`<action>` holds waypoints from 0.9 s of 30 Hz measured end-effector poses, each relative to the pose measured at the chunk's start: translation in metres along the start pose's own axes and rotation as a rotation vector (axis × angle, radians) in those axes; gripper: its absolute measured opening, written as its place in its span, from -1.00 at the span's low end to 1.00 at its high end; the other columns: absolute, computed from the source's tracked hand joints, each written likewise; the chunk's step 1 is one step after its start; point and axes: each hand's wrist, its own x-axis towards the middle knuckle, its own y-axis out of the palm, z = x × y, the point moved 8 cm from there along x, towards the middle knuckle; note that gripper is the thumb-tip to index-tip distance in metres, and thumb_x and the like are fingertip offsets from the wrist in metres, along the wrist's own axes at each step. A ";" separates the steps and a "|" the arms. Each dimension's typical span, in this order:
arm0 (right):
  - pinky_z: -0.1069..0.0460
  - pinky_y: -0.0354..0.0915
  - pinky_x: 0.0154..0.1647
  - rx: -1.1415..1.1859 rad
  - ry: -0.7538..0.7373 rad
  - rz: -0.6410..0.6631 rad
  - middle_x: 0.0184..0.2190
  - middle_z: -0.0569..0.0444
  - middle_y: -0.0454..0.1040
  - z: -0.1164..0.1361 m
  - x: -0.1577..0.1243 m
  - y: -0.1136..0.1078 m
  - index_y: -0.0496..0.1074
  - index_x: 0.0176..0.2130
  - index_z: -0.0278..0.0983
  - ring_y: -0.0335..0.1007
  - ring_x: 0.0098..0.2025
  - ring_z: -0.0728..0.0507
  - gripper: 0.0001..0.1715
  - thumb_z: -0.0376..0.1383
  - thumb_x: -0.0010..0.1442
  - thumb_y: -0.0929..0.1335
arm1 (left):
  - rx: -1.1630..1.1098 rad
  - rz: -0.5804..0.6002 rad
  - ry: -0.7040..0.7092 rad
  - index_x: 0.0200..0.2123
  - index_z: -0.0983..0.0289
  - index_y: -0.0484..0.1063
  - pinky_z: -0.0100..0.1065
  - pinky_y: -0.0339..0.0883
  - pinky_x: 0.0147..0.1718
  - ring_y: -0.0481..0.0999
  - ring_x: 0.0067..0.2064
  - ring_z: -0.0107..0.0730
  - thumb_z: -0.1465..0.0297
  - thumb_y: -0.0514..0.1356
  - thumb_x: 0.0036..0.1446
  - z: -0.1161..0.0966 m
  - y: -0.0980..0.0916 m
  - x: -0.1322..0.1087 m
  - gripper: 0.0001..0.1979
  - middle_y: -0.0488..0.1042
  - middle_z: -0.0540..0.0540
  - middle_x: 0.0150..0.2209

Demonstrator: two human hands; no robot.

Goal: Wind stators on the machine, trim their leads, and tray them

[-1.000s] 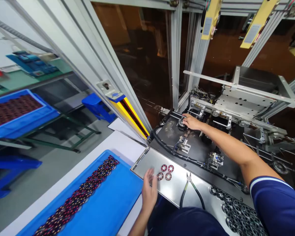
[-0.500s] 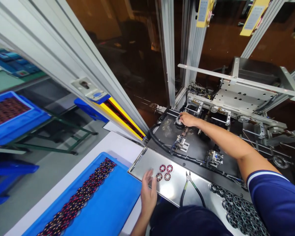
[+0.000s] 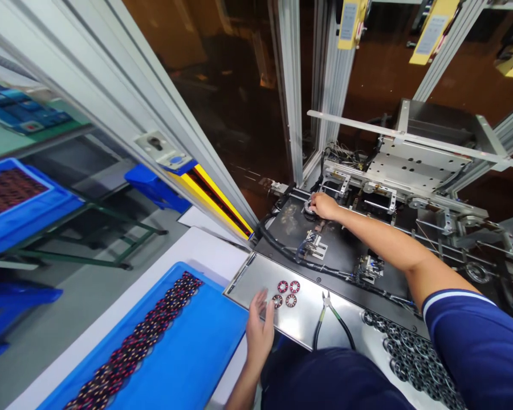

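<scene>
My right hand (image 3: 325, 206) reaches into the machine, fingers closed on a round metal part (image 3: 309, 208) at a station on the dark plate. The hand hides much of this part. My left hand (image 3: 260, 327) hovers at the front edge of the metal ledge (image 3: 303, 327), fingers apart and holding nothing, its fingertips slightly blurred. Right by those fingertips is a small group of wound motor stators (image 3: 290, 300) with red and dark coils. Diagonal cutters (image 3: 327, 302) lie on the ledge with their handles spread towards me.
A blue tray (image 3: 196, 353) at left carries a band of overlapping stators (image 3: 141, 336). Many dark ring-shaped parts (image 3: 414, 356) cover the ledge's right end. Small metal fixtures (image 3: 314, 246) and a black cable (image 3: 282, 250) stand between ledge and station. An aluminium post (image 3: 123, 114) rises at left.
The camera view has shifted slightly. My right hand stays at the round metal part, its fingers a little lower around it. My left hand remains open beside the stators.
</scene>
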 end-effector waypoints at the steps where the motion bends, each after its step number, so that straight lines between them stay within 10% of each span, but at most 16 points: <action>1: -0.20 0.43 0.06 0.001 -0.019 -0.056 0.05 -0.06 0.45 0.003 -0.005 -0.008 0.43 0.05 -0.31 0.44 0.04 -0.19 -0.66 -0.18 0.35 0.37 | -0.007 0.006 0.002 0.15 0.24 0.30 0.06 0.35 0.18 0.46 0.21 0.08 0.04 0.20 0.22 -0.003 -0.001 0.000 -0.45 0.46 0.39 0.18; 6: -0.21 0.40 0.13 0.033 -0.143 -0.316 0.03 -0.07 0.48 0.020 -0.061 -0.061 0.47 -0.02 -0.32 0.44 0.07 -0.19 -0.75 -0.23 0.36 0.36 | 0.001 0.016 0.031 0.05 0.15 0.39 0.05 0.43 0.09 0.54 0.12 0.09 0.09 0.23 0.20 -0.017 -0.016 -0.004 -0.58 0.56 0.30 0.07; 12: -0.27 0.25 0.34 0.100 -0.175 -0.558 0.18 -0.14 0.41 0.044 -0.252 -0.095 0.43 0.08 -0.26 0.23 0.29 -0.23 -0.68 -0.34 0.36 0.28 | 0.052 0.024 0.110 0.06 0.30 0.37 0.06 0.41 0.09 0.56 0.06 0.02 0.05 0.22 0.18 -0.039 -0.027 -0.028 -0.47 0.54 0.36 0.05; 18: -0.11 0.47 -0.06 0.087 -0.010 -0.512 -0.23 -0.05 0.55 0.051 -0.397 0.011 0.48 -0.14 -0.27 0.46 -0.14 -0.16 -0.84 -0.34 0.36 0.29 | 0.061 0.243 0.207 0.03 0.27 0.44 -0.06 0.39 0.11 0.55 0.05 -0.11 0.15 0.24 0.22 -0.083 0.016 -0.055 -0.59 0.55 0.27 0.03; 22: -0.12 0.37 -0.17 0.042 0.150 -0.454 -0.25 -0.09 0.49 0.039 -0.436 0.087 0.51 -0.27 -0.29 0.36 -0.19 -0.21 -0.81 -0.34 0.34 0.31 | 0.085 0.396 0.266 0.00 0.25 0.47 -0.10 0.42 0.07 0.58 0.01 -0.13 0.18 0.26 0.20 -0.102 0.047 -0.072 -0.63 0.57 0.24 0.01; 27: -0.15 0.25 -0.17 0.003 0.364 -0.468 -0.21 -0.16 0.42 0.046 -0.465 0.124 0.53 -0.28 -0.34 0.25 -0.15 -0.26 -0.83 -0.36 0.31 0.34 | 0.113 0.490 0.303 0.02 0.28 0.43 -0.11 0.45 0.04 0.58 0.01 -0.15 0.19 0.23 0.22 -0.106 0.066 -0.090 -0.62 0.56 0.28 0.02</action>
